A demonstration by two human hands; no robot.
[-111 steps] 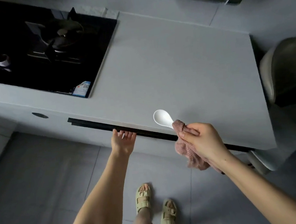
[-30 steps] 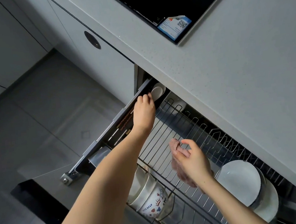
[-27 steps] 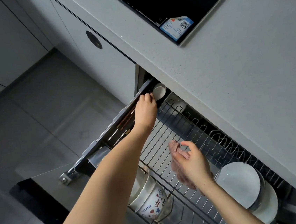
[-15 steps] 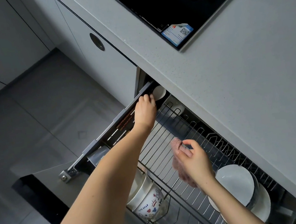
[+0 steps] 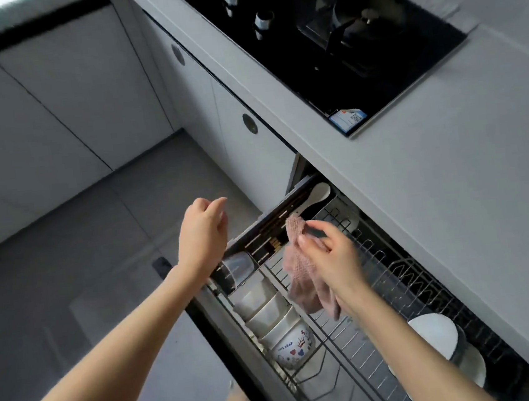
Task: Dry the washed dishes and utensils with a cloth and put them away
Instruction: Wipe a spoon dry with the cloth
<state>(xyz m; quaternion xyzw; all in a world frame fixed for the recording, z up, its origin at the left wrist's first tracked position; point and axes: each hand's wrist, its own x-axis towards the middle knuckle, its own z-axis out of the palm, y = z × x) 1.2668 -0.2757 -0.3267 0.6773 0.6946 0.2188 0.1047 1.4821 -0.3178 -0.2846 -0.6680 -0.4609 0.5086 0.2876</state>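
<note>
right hand point(image 5: 327, 255) pinches pink cloth point(image 5: 301, 281) over the open wire-rack drawer point(image 5: 353, 347). left hand point(image 5: 202, 229) empty, fingers loosely curled, just off the drawer front. white spoon point(image 5: 316, 193) lies in the drawer's front tray. bench point(image 5: 448, 164) above.

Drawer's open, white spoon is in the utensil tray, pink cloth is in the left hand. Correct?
Not quite: the head view shows the pink cloth pinched in the right hand, not the left. The left hand holds nothing and hovers, loosely curled, beside the drawer front. The rest is right: the drawer is open and the white spoon lies in the utensil tray.
</note>
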